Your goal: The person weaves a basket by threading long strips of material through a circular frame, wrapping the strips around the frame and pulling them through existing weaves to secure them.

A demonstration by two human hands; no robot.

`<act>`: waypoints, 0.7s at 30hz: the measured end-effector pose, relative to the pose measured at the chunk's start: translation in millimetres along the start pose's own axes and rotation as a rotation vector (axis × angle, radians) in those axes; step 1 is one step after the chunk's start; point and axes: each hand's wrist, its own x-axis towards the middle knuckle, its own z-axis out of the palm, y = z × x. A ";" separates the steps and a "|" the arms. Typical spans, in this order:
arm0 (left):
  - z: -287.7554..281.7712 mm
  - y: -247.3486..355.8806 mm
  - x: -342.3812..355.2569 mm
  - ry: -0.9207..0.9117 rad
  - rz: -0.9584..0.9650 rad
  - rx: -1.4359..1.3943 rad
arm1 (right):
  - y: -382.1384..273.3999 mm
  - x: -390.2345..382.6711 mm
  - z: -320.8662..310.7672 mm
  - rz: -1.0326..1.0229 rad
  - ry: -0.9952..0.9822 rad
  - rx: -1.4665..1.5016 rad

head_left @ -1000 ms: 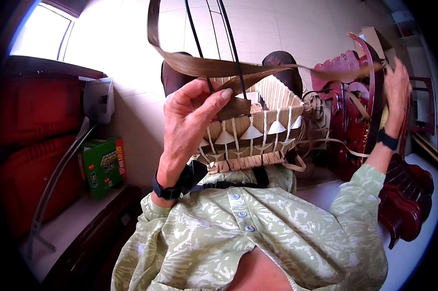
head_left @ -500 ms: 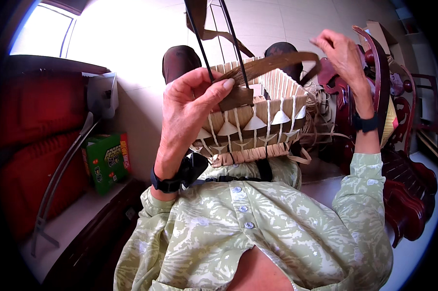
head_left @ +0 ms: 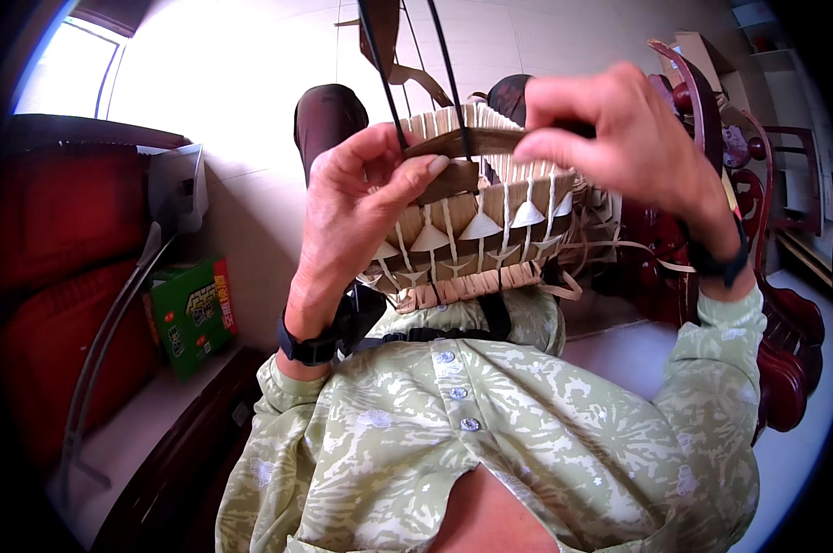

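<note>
A woven basket [head_left: 496, 198] with pale straw sides, white triangles and dark bands rests on my lap between my knees. Two thin black rods [head_left: 446, 64] rise from its rim. A flat brown strip [head_left: 485, 141] runs across the rods above the rim. My left hand [head_left: 356, 198] pinches the strip's left part between thumb and fingers, beside the rods. Farther right, my right hand [head_left: 610, 138] is closed around the other part of the strip, slightly blurred, with its fingertips partly hidden. Another brown strip [head_left: 382, 41] hangs near the rods' upper part.
Red cushions [head_left: 75, 221] lie at the left, beside a grey curved metal stand [head_left: 121, 341] and a green box [head_left: 190, 313]. Dark red carved wooden furniture [head_left: 776, 359] stands at the right. Loose pale strips [head_left: 610, 244] trail beside the basket.
My right hand has come down and left from its raised place and now grips the strip. The strip's looped right part has been drawn straighter. My left hand keeps its pinch.
</note>
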 end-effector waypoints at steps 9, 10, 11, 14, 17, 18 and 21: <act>-2.8 -17.8 2.1 -0.009 0.094 0.027 | -28.3 -10.6 4.6 0.092 -0.080 -0.110; -2.6 -18.1 3.4 -0.017 0.086 0.013 | -23.0 -16.5 15.1 0.052 -0.006 -0.135; -4.4 -18.5 3.4 -0.025 0.070 0.007 | -17.7 -20.9 22.1 0.110 -0.017 -0.102; -5.6 -13.3 3.2 -0.057 0.028 -0.003 | -24.7 -23.5 20.8 0.242 -0.039 0.008; -6.8 -12.8 4.7 -0.098 0.006 0.004 | -35.2 -20.4 22.3 0.276 -0.042 0.136; -7.4 -11.9 5.2 -0.095 0.005 0.010 | -37.2 -19.2 22.9 0.278 -0.038 0.176; -8.9 -11.8 2.9 -0.069 0.007 0.032 | -52.4 -4.5 17.6 0.477 -0.068 0.413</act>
